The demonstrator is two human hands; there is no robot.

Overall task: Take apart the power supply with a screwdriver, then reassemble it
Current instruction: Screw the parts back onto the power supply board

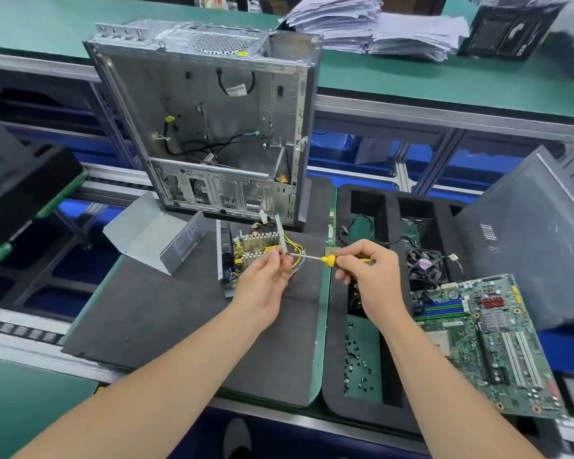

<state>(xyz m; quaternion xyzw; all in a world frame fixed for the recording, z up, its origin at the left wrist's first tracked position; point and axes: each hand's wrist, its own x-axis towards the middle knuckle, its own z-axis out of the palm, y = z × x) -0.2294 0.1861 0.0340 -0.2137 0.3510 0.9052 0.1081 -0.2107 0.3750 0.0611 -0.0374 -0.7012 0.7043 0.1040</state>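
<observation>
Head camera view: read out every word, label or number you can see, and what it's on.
Nothing reads clearly.
Label on the power supply cover: too small.
Cable tag in the computer case: blurred.
Sticker on the fan: blurred.
Print on the motherboard: too small.
White marks on the black box: blurred.

Power supply (249, 255) sits opened on dark foam mat: bare yellow board, ribbed metal heat sinks, black fan at left end, bundle of yellow wires (296, 249) trailing from right side. Grey metal cover (153, 235) lies off, just beside it to left, labelled face toward unit. Screwdriver (327, 260), yellow handle and steel shaft, held level above unit's right edge; right hand (370, 276) grips handle, left hand (265, 279) pinches tip.
</observation>
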